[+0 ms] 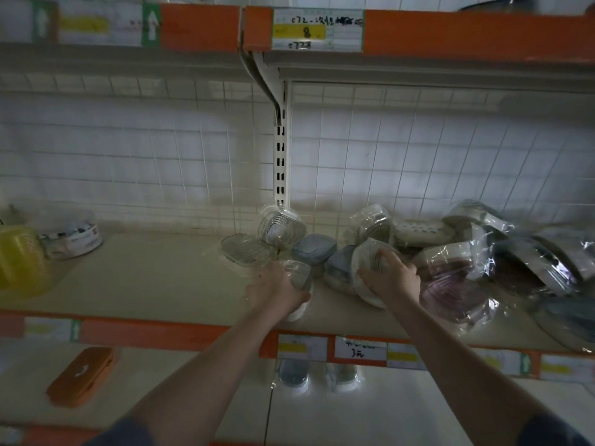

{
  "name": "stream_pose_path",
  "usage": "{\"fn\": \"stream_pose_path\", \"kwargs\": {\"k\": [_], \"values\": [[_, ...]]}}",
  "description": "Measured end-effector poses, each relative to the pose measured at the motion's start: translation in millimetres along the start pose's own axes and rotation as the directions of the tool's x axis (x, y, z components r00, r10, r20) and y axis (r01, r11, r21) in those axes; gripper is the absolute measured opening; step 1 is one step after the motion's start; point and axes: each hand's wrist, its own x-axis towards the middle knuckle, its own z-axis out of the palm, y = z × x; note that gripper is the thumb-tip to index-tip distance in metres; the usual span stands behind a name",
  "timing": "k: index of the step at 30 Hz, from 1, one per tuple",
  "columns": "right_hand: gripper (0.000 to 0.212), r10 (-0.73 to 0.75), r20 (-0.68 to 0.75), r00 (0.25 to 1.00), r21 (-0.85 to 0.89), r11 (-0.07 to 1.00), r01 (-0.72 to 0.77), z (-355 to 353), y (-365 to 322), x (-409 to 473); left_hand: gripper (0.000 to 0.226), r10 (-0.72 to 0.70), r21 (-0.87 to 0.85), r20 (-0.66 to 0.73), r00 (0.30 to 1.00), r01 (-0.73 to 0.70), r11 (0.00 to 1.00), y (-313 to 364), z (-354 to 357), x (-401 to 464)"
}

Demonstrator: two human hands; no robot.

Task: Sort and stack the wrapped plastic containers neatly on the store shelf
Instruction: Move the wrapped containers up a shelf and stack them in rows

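Left hand: we are gripping a clear tub near the shelf front edge, fingers curling round its side.
Right hand: we are pressing on a white tub tilted on its side, fingers lying together across its face.
Pile: wrapped containers are lying jumbled just right of our hands.
Blue tubs: sitting between the hands, towards the back.
Yellow basket: standing at the far left.
Lower shelf: an orange box is lying there.
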Motion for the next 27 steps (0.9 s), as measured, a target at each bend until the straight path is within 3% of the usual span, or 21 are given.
{"fn": "stream_pose_path", "kwargs": {"k": [3, 12, 23, 27], "values": [[0.057, -0.058, -0.051, 0.997, -0.049, 0.997, 0.056, -4, 0, -15, 0.079, 0.023, -0.046, -0.033, 0.999, -0.025, 0.999, -3, -6, -4], [0.055, -0.116, -0.115, 0.987, -0.185, 0.978, 0.093, -13, 6, -62, 0.088, 0.057, -0.038, -0.074, 0.996, -0.06, 0.997, -16, -22, -34], [0.055, -0.231, -0.082, 0.969, -0.196, 0.958, 0.211, -38, 33, -136, 0.083, -0.064, -0.063, -0.212, 0.975, 0.052, 0.997, -27, -26, -122], [0.055, -0.283, -0.085, 0.955, -0.169, 0.949, 0.266, -54, 59, -172, 0.087, -0.132, -0.068, -0.18, 0.975, 0.122, 0.99, -31, -13, -163]]}}
